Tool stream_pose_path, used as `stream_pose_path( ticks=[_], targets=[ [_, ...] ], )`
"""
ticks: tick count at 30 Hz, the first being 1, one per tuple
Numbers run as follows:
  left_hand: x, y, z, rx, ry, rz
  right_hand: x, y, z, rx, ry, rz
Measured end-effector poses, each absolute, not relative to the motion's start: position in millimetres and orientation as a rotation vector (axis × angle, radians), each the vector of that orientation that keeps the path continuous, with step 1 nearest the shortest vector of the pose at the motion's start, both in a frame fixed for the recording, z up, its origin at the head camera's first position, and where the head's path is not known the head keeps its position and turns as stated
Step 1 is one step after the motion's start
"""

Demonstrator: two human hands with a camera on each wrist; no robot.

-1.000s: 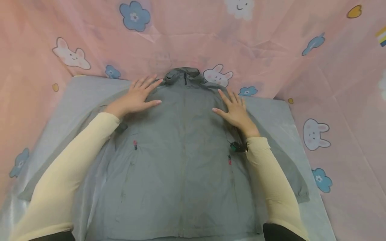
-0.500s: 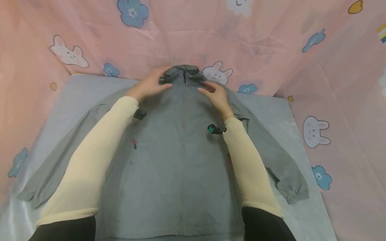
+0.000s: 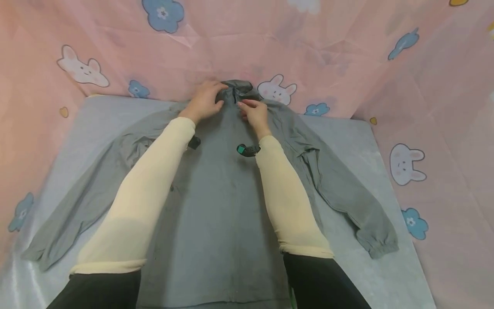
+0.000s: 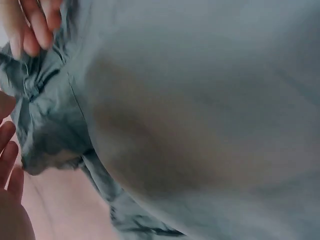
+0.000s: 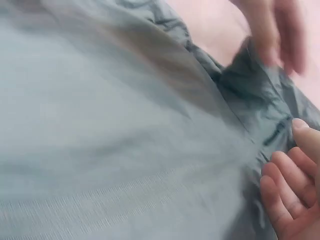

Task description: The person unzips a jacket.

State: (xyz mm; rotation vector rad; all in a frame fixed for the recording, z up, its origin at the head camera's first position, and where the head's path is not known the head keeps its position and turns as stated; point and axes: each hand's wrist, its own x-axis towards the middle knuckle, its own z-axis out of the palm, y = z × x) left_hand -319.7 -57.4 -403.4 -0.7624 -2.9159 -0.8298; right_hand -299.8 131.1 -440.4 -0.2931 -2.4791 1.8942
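A grey-green zip-up jacket (image 3: 216,180) lies front up, its sleeves spread to both sides. At its raised collar (image 3: 239,83), a dark zipper pull (image 3: 234,96) hangs at the top of the front closure. My left hand (image 3: 204,99) is at the collar's left side, fingers bent loosely and thumb apart. My right hand (image 3: 255,115) has its thumb and bent fingers right beside the zipper pull. In the right wrist view the right thumb (image 5: 302,131) stands apart from the fingers below it. The left wrist view shows both hands' fingertips around the crumpled collar (image 4: 50,110).
The jacket covers much of a pale grey-blue table (image 3: 343,133). A pink curtain (image 3: 216,47) printed with rabbits and flowers rises behind and beside the table. Dark wrist cameras, such as the right one (image 3: 247,150), sit inside both forearms.
Both hands, spread flat over the jacket's shoulders a second ago, have moved inward and up to the collar. Their fingers have bent, and the right hand has come to the zipper pull.
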Motion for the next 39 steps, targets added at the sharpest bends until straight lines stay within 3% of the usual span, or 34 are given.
stream_pose_path(
  ticks=[24, 39],
  targets=[
    [-316.0, -32.4, -398.5, -0.637, -3.144, -0.609, -296.4, 100.2, -450.3, -0.426, -2.302, 2.001],
    [-318.2, -45.1, -419.5, -0.436, -2.909, -1.163, -295.3, 90.9, -453.8, -0.322, -2.265, 2.003]
  ],
)
